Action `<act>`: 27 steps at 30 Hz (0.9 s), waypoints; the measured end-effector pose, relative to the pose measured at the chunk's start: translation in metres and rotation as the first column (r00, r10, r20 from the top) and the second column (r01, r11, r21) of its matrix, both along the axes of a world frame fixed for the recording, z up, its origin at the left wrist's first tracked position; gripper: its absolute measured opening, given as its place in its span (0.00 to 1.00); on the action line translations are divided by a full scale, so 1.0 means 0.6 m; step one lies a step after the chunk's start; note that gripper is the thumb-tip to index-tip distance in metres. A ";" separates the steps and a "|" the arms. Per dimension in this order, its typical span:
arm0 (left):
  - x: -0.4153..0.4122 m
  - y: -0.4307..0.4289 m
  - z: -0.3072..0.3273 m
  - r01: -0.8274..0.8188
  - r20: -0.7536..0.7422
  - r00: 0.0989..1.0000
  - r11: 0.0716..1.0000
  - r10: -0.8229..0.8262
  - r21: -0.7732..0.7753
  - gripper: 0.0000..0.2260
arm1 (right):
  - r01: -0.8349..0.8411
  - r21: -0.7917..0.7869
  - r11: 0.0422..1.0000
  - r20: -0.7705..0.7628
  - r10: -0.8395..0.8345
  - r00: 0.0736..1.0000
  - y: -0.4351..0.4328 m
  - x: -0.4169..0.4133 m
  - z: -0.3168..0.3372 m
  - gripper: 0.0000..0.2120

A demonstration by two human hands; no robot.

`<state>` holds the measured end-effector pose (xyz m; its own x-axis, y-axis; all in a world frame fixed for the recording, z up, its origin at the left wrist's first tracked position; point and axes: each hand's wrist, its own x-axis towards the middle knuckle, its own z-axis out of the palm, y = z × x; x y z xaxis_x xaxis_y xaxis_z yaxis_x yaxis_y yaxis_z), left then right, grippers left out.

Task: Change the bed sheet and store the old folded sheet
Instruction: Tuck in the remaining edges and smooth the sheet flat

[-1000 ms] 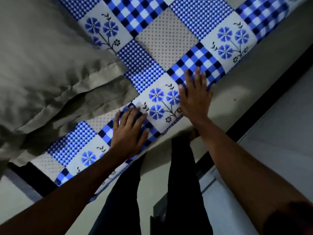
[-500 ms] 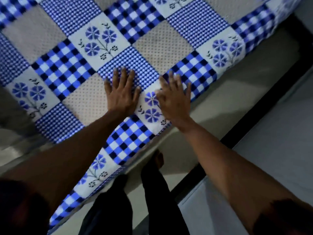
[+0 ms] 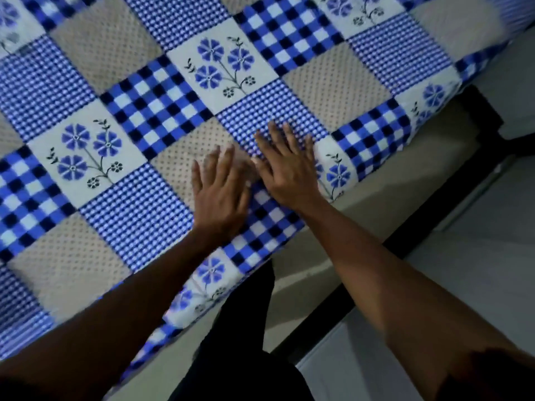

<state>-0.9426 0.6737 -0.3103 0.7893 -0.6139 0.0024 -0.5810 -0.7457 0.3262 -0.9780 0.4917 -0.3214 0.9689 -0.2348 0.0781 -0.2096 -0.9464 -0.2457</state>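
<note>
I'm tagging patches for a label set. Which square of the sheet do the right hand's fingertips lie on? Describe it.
On the patchwork bed sheet, look along the edge closest to the person. The right hand lies flat there, its fingertips on a fine blue-and-white check square. Its neighbours are floral, beige dotted or boldly checked.

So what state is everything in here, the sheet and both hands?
Blue patchwork bed sheet: spread flat over the bed, no large wrinkles in view, near edge lying along the bed's edge.
Left hand: palm down, fingers straight, resting on the sheet; slightly blurred.
Right hand: palm down, fingers spread, resting on the sheet close beside the left hand.
Mattress side: bare below the sheet's edge.
</note>
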 end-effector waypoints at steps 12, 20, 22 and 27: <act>0.113 -0.332 -0.010 0.098 -0.116 0.990 0.978 -0.077 0.185 0.32 | 0.421 0.027 0.907 -0.145 -0.413 0.899 -0.421 -0.006 0.027 0.29; 0.135 -0.497 -0.001 0.194 -0.036 0.981 0.976 -0.191 0.104 0.29 | 0.337 0.002 0.942 -0.185 -0.330 0.925 -0.533 0.115 0.012 0.28; 0.174 -0.550 0.006 0.154 -0.067 0.987 0.983 -0.147 0.100 0.29 | 0.490 -0.014 0.872 -0.187 -0.484 0.855 -0.623 0.083 0.008 0.27; 0.250 -0.713 0.010 0.175 -0.075 0.983 0.979 -0.168 0.104 0.31 | 0.607 0.027 0.794 -0.113 -0.601 0.791 -0.801 0.031 0.018 0.29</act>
